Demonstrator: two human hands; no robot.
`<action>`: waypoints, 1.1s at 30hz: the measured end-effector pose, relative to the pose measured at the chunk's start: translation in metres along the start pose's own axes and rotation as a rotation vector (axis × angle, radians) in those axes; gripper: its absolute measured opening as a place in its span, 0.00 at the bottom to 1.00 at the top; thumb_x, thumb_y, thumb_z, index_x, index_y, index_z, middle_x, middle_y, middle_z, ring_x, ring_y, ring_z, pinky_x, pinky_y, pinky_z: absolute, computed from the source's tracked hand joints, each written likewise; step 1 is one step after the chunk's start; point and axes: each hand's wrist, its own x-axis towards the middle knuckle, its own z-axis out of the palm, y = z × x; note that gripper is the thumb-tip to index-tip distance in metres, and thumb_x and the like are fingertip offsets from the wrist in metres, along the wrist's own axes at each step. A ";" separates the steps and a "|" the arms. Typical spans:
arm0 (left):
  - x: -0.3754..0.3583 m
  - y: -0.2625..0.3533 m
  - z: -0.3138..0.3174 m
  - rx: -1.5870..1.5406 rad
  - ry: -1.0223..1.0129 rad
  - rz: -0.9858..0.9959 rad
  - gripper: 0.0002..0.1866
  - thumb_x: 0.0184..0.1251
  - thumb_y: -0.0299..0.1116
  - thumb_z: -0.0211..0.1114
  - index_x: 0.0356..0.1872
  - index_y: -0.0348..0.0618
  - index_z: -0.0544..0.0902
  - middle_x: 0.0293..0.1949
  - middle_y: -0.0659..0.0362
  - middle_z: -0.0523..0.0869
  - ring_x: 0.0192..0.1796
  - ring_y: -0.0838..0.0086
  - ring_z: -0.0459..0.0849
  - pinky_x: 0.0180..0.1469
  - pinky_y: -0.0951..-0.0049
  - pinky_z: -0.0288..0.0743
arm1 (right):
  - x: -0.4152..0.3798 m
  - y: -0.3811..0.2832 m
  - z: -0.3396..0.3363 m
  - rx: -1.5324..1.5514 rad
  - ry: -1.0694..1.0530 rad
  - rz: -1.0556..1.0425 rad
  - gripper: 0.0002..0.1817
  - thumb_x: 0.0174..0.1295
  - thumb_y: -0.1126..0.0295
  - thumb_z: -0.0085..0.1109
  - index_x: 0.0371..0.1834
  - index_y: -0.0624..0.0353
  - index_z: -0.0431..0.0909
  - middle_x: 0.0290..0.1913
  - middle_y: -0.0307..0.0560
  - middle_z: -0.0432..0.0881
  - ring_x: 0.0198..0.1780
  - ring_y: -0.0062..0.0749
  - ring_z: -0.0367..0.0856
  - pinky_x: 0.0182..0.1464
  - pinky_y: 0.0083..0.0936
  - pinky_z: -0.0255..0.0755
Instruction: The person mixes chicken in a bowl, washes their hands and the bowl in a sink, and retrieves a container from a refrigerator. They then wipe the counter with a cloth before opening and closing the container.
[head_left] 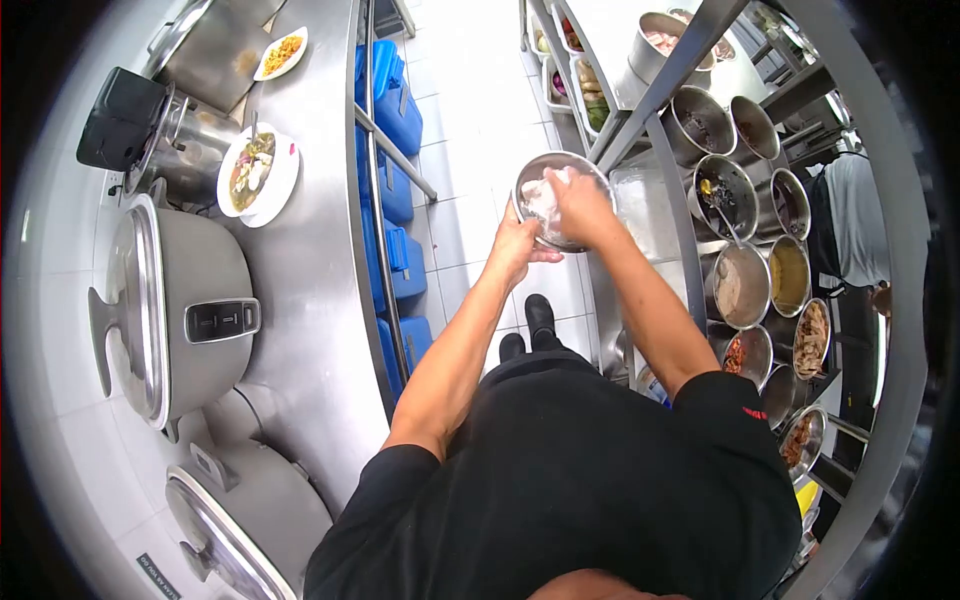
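A round stainless steel bowl (518,188) is held out over the tiled floor. My left hand (518,245) grips it from the near left side, with fingers under its base and the thumb up by the rim. Inside the bowl lies pale white, powdery-looking food (541,203); its kind I cannot make out. My right hand (582,207) reaches into the bowl from the right, its fingers bent down and closed on the white food. The fingertips are partly hidden by the hand and the food.
To the left, a steel counter (320,180) carries large rice cookers (190,300) and a plate of food (282,195). Blue bins (400,255) stand beneath it. On the right, several steel pots (740,285) of ingredients sit beyond a metal frame post (685,230). Another person's light garment (860,215) shows at far right.
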 end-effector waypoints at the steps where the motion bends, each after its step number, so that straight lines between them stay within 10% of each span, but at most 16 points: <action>1: 0.000 0.005 0.000 0.019 -0.003 0.011 0.36 0.58 0.18 0.48 0.71 0.48 0.57 0.52 0.47 0.79 0.33 0.62 0.88 0.25 0.68 0.89 | -0.010 -0.011 -0.010 0.047 -0.096 -0.024 0.37 0.48 0.67 0.69 0.66 0.56 0.72 0.55 0.67 0.80 0.54 0.55 0.81 0.55 0.45 0.76; 4: -0.015 0.012 -0.003 0.039 0.008 0.056 0.36 0.57 0.19 0.49 0.71 0.47 0.57 0.52 0.48 0.79 0.32 0.63 0.88 0.23 0.70 0.88 | -0.004 0.000 -0.060 0.527 -0.468 0.106 0.42 0.45 0.65 0.72 0.68 0.61 0.68 0.65 0.70 0.71 0.61 0.58 0.76 0.59 0.44 0.74; 9: -0.039 0.004 0.001 0.069 -0.168 0.112 0.39 0.58 0.19 0.49 0.74 0.53 0.58 0.58 0.51 0.77 0.44 0.62 0.87 0.20 0.70 0.86 | -0.032 -0.033 -0.058 0.485 -0.217 0.246 0.41 0.43 0.60 0.74 0.64 0.59 0.68 0.59 0.66 0.75 0.59 0.63 0.75 0.61 0.45 0.71; 12: -0.070 -0.010 0.010 0.032 -0.182 0.086 0.39 0.58 0.19 0.48 0.75 0.54 0.56 0.58 0.51 0.77 0.41 0.63 0.87 0.20 0.70 0.87 | -0.050 -0.060 -0.079 0.278 -0.315 0.420 0.36 0.45 0.61 0.71 0.60 0.58 0.70 0.54 0.64 0.77 0.60 0.59 0.75 0.59 0.46 0.72; 16: -0.098 -0.012 0.020 0.001 -0.168 -0.022 0.37 0.57 0.18 0.48 0.71 0.47 0.55 0.56 0.47 0.76 0.36 0.61 0.87 0.25 0.67 0.89 | -0.074 -0.057 -0.088 -0.091 0.069 0.301 0.23 0.50 0.69 0.65 0.51 0.54 0.72 0.44 0.60 0.76 0.53 0.57 0.77 0.54 0.49 0.72; 21: -0.111 -0.017 0.022 0.024 -0.210 0.101 0.36 0.56 0.19 0.48 0.70 0.46 0.57 0.54 0.47 0.77 0.35 0.61 0.87 0.24 0.68 0.88 | -0.110 -0.063 -0.129 0.432 -0.395 0.138 0.42 0.49 0.69 0.69 0.72 0.56 0.63 0.61 0.65 0.76 0.63 0.58 0.75 0.63 0.41 0.71; 28: -0.141 -0.047 0.054 -0.009 -0.241 0.185 0.36 0.58 0.19 0.49 0.72 0.51 0.58 0.56 0.49 0.79 0.37 0.61 0.88 0.20 0.68 0.87 | -0.146 -0.044 -0.089 0.465 -0.119 0.329 0.53 0.39 0.62 0.77 0.73 0.49 0.60 0.63 0.69 0.73 0.65 0.62 0.71 0.65 0.40 0.68; 33: -0.161 -0.049 0.076 0.000 -0.237 0.115 0.34 0.56 0.19 0.49 0.68 0.43 0.60 0.48 0.50 0.78 0.36 0.62 0.86 0.27 0.65 0.88 | -0.159 -0.047 -0.133 0.008 0.139 0.286 0.30 0.52 0.74 0.63 0.62 0.44 0.72 0.53 0.59 0.77 0.49 0.55 0.77 0.50 0.53 0.72</action>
